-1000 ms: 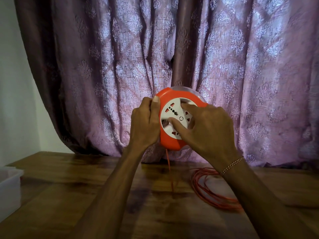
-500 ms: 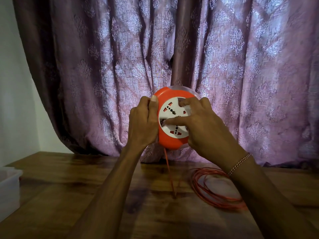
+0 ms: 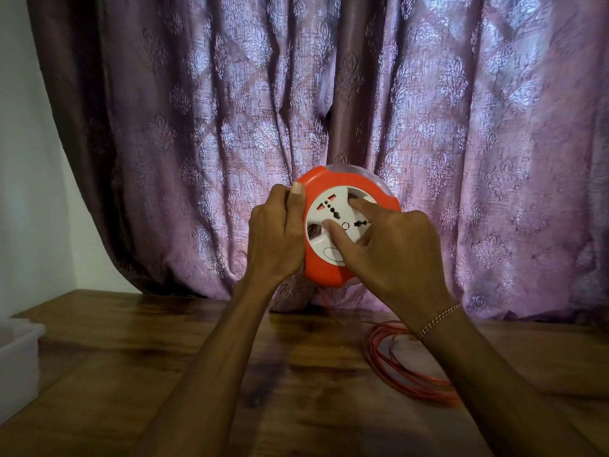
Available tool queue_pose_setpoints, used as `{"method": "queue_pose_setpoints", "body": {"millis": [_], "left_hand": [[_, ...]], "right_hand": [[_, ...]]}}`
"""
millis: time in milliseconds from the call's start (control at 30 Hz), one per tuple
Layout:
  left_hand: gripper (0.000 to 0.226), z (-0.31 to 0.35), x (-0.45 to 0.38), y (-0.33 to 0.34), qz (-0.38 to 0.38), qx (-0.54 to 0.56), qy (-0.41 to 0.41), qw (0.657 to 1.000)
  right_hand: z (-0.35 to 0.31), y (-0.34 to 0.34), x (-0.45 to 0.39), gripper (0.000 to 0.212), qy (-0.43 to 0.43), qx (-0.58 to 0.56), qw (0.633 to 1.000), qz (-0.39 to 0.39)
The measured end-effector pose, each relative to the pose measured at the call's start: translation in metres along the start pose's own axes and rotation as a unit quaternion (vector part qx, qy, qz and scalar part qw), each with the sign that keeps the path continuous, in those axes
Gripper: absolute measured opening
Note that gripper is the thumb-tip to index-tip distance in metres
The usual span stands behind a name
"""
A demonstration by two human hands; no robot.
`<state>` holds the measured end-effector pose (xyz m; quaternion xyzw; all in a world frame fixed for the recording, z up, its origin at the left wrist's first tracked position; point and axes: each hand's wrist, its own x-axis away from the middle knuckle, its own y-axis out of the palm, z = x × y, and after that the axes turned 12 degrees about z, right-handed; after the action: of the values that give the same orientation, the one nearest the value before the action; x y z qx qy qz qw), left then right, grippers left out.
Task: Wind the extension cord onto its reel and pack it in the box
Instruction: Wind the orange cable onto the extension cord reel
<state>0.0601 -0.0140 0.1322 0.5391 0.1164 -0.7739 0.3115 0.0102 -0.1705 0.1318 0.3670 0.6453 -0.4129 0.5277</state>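
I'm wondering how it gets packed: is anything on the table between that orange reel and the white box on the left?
Nothing visible. The reel is held up in both hands, and the wooden table toward the white box looks bare. The loose cord lies right.

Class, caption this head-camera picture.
Left hand grips orange reel; right hand fingers on its socket face; loose cord on table.

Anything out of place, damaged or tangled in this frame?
Nothing stands out. The left hand grips the orange reel, the right hand's fingers press its white socket face, and the unwound cord lies in loose loops on the wooden table.
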Motion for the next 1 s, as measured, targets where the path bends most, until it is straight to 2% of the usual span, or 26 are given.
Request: {"method": "queue_pose_setpoints", "body": {"millis": [133,267,333,467,567,667,800,933,1000], "left_hand": [[0.040,0.000,0.001,0.001,-0.004,-0.007,0.000,1.000],[0.039,-0.002,-0.001,0.000,0.005,-0.004,-0.009,1.000],[0.040,-0.003,-0.002,-0.001,0.008,0.000,-0.010,1.000],[0.039,-0.001,-0.002,-0.002,0.005,-0.005,-0.007,1.000],[0.040,0.000,-0.002,-0.002,0.007,-0.003,-0.003,1.000],[0.039,0.001,-0.001,-0.001,0.005,0.000,0.004,1.000],[0.042,0.001,-0.001,0.000,0.004,0.008,0.006,1.000],[0.043,0.001,-0.001,0.000,0.007,0.010,0.003,1.000],[0.045,-0.001,-0.001,0.000,0.007,0.014,0.000,1.000]], "right_hand": [[-0.001,0.003,0.002,0.060,-0.026,0.015,1.000,0.001],[0.003,-0.003,-0.004,0.030,-0.093,-0.039,0.994,0.034],[0.006,-0.006,-0.007,0.023,-0.133,-0.060,0.989,0.015],[0.005,-0.012,-0.010,0.052,-0.166,-0.025,0.981,-0.094],[0.003,-0.013,-0.009,0.062,-0.172,0.014,0.977,-0.124],[0.003,-0.014,-0.010,0.065,-0.178,0.030,0.978,-0.108],[0.001,-0.014,-0.004,0.049,-0.153,0.040,0.986,-0.056],[-0.002,-0.008,-0.002,0.059,-0.048,0.025,0.999,-0.005],[-0.002,-0.005,-0.002,0.065,-0.034,0.011,0.999,0.003]]}}
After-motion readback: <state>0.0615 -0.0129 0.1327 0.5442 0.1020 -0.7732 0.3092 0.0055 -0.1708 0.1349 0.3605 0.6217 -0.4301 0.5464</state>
